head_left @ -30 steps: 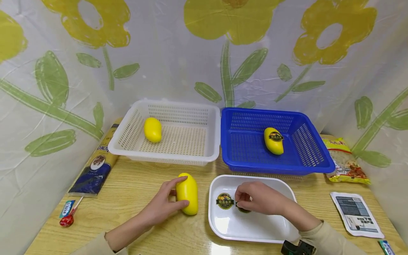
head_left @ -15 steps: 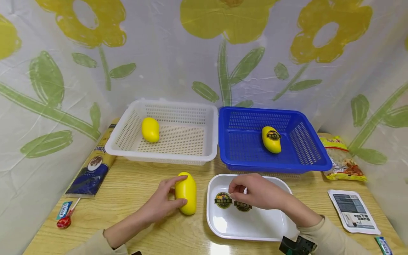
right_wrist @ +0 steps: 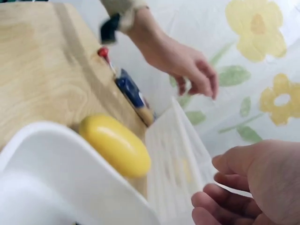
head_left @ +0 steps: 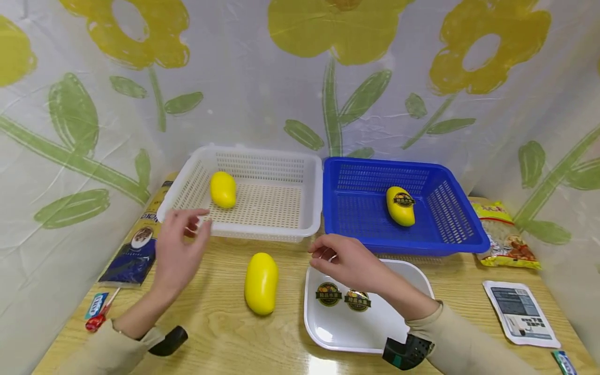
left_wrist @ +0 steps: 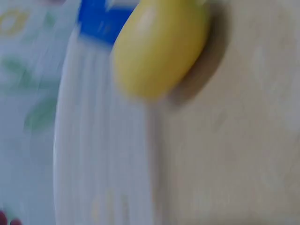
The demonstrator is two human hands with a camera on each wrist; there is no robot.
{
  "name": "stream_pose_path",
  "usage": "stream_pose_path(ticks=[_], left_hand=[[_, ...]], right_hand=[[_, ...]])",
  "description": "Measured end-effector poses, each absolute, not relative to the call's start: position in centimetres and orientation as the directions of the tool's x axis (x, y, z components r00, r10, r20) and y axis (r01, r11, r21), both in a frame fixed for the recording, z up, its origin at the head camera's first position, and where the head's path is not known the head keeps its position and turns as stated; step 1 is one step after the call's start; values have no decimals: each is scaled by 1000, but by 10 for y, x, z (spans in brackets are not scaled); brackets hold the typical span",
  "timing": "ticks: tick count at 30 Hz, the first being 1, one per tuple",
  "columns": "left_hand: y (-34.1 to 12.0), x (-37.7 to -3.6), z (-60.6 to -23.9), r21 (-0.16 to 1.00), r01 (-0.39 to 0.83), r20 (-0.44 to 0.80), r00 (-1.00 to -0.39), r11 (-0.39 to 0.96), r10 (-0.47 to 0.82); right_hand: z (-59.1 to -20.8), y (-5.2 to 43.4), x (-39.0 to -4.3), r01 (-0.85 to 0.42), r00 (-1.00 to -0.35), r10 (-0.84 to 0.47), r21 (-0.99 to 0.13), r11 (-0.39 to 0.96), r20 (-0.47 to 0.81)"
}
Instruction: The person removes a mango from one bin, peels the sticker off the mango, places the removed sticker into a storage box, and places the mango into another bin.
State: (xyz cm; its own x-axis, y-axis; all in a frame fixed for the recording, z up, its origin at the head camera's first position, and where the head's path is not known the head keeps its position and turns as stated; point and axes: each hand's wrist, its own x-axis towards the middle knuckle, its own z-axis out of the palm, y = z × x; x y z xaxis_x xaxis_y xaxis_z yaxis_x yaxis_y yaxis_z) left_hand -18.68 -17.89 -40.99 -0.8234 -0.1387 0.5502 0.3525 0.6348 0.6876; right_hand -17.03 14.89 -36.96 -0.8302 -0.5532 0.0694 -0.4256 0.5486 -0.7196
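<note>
A yellow mango [head_left: 261, 284] lies on the wooden table between my hands, left of the white tray [head_left: 323, 338]. Two round dark fruit labels [head_left: 328, 295] show on the tray floor. My left hand [head_left: 180, 252] is raised over the front left of the white basket [head_left: 262, 229], thumb and fingers apart and nothing between them. My right hand [head_left: 349, 263] hovers at the tray's upper left edge, its fingers loosely bent; the right wrist view shows nothing in them. A plain mango [head_left: 223, 189] sits in the white basket, and a labelled mango [head_left: 399, 213] in the blue basket [head_left: 356, 208].
At the left lie a long blue-and-gold packet [head_left: 136, 250], a red lollipop [head_left: 96, 323] and a small blue wrapper [head_left: 96, 305]. On the right are a yellow snack bag [head_left: 503, 237], a flat white pouch [head_left: 521, 312] and another small wrapper [head_left: 564, 362]. A flowered curtain [head_left: 244, 94] stands behind.
My left hand has let go of the table mango and risen up and left; the mango shifted slightly left. My right hand has moved from over the labels toward the tray's upper left edge.
</note>
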Motion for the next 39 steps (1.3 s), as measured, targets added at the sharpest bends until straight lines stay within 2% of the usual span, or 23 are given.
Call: stream_pose_path(ticks=[2,5,8,11,13,16,21,27,33,39], left_hand=[[-199,-202,-405,753,275,521,-804,598,-287],[-228,-219,-405,841,103,377,-816,530,-439],[-251,-231,-413,881,-65,186,-863,469,-469],[-267,-236,-425,917,-140,41,-898,373,-438],[-273,-238,-432,954,-133,-8,-908,268,-419],[-276,-240,-436,988,-74,-15,-916,132,-401],[-275,-242,-437,999,-21,-4,-930,43,-369],[-276,-241,-437,1000,-16,-19,-948,-13,-318],[-275,-240,-438,1000,0,-7,-953,-23,-304],[-275,-242,-439,999,-15,-25,-953,-33,-303]], right_hand=[[-371,140,-172,-403,-840,-538,-736,545,61],[-373,126,-174,-362,-853,-521,-756,545,33],[-374,112,-176,-339,-855,-519,-759,556,2],[-376,99,-178,-367,-832,-554,-723,585,-26],[-377,91,-180,-419,-805,-592,-672,611,-36],[-380,82,-184,-526,-763,-644,-538,659,-43],[-387,71,-193,-609,-719,-685,-370,702,-115],[-395,58,-199,-659,-668,-727,-326,678,-160],[-401,43,-197,-632,-656,-722,-362,685,-220],[-399,33,-194,-639,-637,-719,-331,694,-278]])
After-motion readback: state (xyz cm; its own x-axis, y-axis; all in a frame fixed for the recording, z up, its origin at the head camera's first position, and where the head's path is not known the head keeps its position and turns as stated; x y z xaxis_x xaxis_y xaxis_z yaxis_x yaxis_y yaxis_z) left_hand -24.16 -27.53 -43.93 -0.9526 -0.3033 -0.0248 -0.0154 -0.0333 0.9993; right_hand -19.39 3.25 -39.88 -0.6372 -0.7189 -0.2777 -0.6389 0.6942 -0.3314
